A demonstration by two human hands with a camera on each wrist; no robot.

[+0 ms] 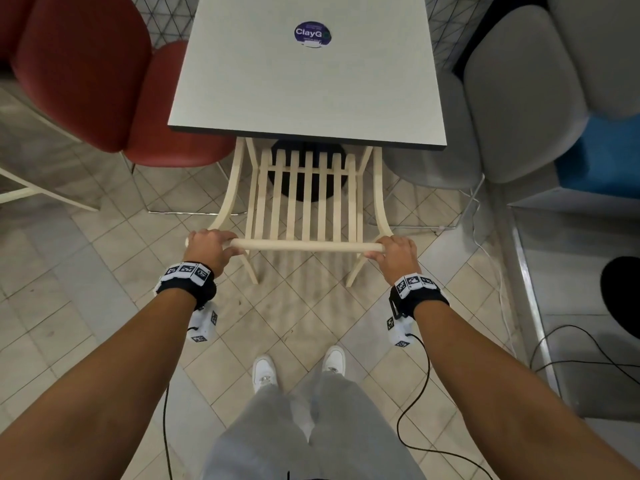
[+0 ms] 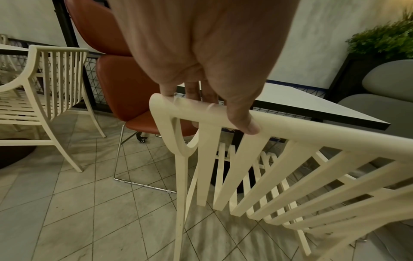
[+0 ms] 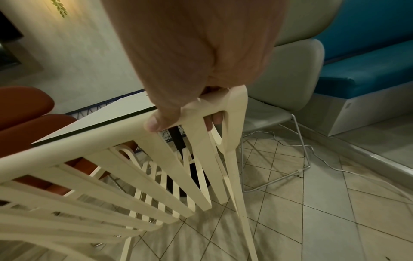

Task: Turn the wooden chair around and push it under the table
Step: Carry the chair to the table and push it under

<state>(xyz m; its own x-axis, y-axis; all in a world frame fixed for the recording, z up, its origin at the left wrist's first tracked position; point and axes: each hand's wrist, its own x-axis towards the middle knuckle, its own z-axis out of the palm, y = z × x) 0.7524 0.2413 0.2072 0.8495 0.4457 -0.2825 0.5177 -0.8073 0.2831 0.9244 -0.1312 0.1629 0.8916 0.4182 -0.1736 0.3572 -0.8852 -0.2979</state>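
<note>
The cream slatted wooden chair [image 1: 304, 202] faces the grey square table [image 1: 311, 81], its seat partly under the table's near edge. My left hand [image 1: 207, 245] grips the left end of the chair's top rail [image 1: 304, 244], fingers curled over it and thumb beneath. At the rail's right end my right hand [image 1: 394, 252] grips the same way. In the left wrist view the left hand [image 2: 208, 106] wraps the rail corner of the chair [image 2: 290, 167]. The right wrist view shows the right hand [image 3: 187, 113] round the opposite corner of the chair [image 3: 134, 176], with the table [image 3: 107, 116] behind.
A red padded chair [image 1: 114, 81] stands left of the table and a grey one [image 1: 502, 109] to its right. A blue bench [image 1: 599, 157] is at far right. The table's black round base [image 1: 308, 168] lies under the chair seat. Cables [image 1: 491, 258] trail on the tiled floor.
</note>
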